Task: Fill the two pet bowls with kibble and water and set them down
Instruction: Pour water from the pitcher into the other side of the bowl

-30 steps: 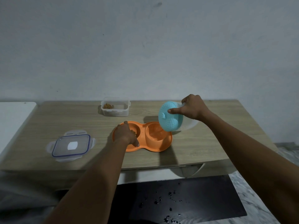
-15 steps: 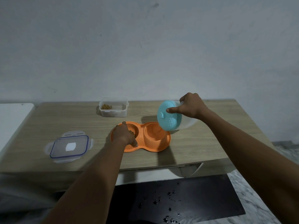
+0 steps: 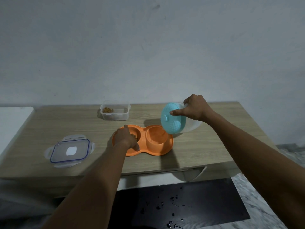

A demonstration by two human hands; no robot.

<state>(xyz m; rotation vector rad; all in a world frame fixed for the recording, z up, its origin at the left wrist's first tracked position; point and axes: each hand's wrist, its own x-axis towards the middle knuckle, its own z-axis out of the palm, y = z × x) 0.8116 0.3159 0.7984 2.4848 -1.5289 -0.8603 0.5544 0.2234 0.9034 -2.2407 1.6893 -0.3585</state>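
Head view: on the table (image 3: 206, 151), mid-frame, sits the orange bowl (image 3: 156, 141). It is light and likely to slide, so my left hand (image 3: 126, 138) clamps its left rim. My right hand (image 3: 196, 108) grips the tilted jug (image 3: 193, 127), probably slosh-heavy, with one finger pressing its lid (image 3: 171, 123).

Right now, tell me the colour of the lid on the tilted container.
Turquoise lid, with a dimpled texture, seen best in the head view.

One double bowl (image 3: 157, 147), one jug (image 3: 177, 123), one container (image 3: 115, 114), one loose lid (image 3: 70, 150).
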